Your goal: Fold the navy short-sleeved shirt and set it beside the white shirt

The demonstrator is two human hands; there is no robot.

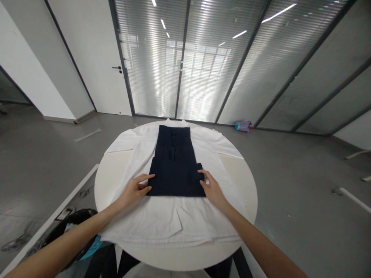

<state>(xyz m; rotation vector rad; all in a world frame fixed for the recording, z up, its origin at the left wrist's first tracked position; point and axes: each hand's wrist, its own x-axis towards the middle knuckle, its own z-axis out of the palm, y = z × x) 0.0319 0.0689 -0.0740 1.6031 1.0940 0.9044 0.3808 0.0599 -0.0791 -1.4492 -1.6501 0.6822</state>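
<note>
A dark navy garment (176, 178), folded into a flat stack of layers, lies on a white long-sleeved garment (156, 220) that looks like a shirt or coat. I cannot tell what kind the navy garment is. My left hand (136, 189) touches its left edge, index finger and thumb stretched out and apart. At the right edge, my right hand (213, 189) rests in the same way, fingertips on the cloth and thumb apart from the index finger. The other fingers of both hands are partly hidden. Both garments lie on a round white table (249, 185).
A black bag (75, 222) stands on the floor left of the table, near a white bar (69, 197) and cables. A blue and pink item (242, 126) lies by the glass partition (203, 77). A white door (95, 58) is at the back left.
</note>
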